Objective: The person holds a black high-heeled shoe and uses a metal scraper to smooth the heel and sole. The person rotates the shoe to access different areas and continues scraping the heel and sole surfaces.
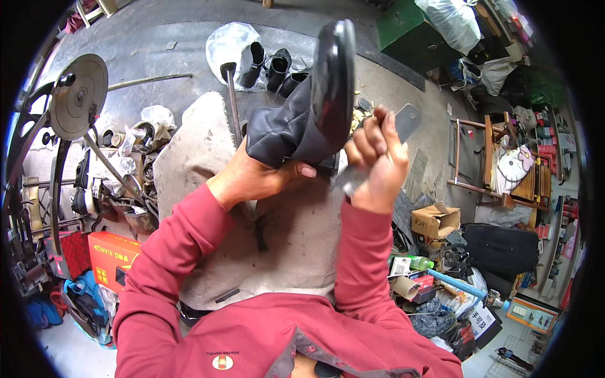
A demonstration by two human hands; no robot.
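Observation:
A black leather boot [277, 129] is held up in front of me, its glossy dark sole [336, 88] tilted to the right. My left hand [252, 176] grips it from below, with the thumb under the heel side. To the right of the boot, my right hand [379, 160] is closed around a flat metal blade [408, 121], like a cobbler's knife. The blade's rounded grey end sticks out past the fingers, and its other end, near the boot, is blurred. A stained beige apron cloth [290, 252] covers my lap beneath both hands.
Several black boots [276, 69] stand on the floor ahead, beside a metal post [232, 101]. At left is a machine with a round handwheel [79, 94], above an orange box [113, 252]. On the right are a cardboard box [435, 220], a wooden-framed stool [485, 157] and a green chest [413, 38].

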